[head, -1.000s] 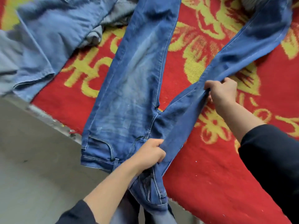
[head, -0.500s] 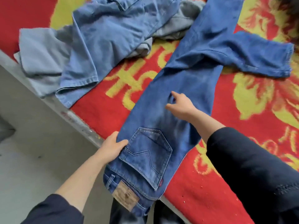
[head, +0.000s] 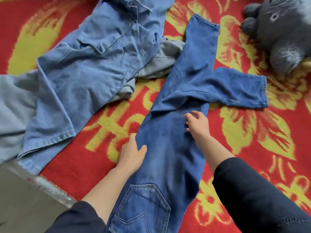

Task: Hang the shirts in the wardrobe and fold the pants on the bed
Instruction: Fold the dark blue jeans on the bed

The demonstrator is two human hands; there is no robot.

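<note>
Dark blue jeans (head: 170, 148) lie on the red and yellow bed cover (head: 252, 148), folded lengthwise with a back pocket facing up near me. The upper leg's end bends off to the right, while the lower leg runs straight away. My left hand (head: 131, 153) rests flat on the jeans' left edge at thigh height. Over the right side of the leg, my right hand (head: 196, 123) touches the denim with spread fingers, just below the bend. A light blue denim shirt (head: 94, 64) lies spread out to the left.
A grey garment (head: 161, 61) lies partly under the shirt, and paler blue cloth (head: 13, 106) hangs at the bed's left edge. A dark grey plush toy (head: 282, 29) sits at the far right. Grey floor (head: 25, 199) shows at the lower left.
The jeans were folded leg over leg. Both hands then let go of the waist and seam, and slid up the leg; they now lie flat on the denim.
</note>
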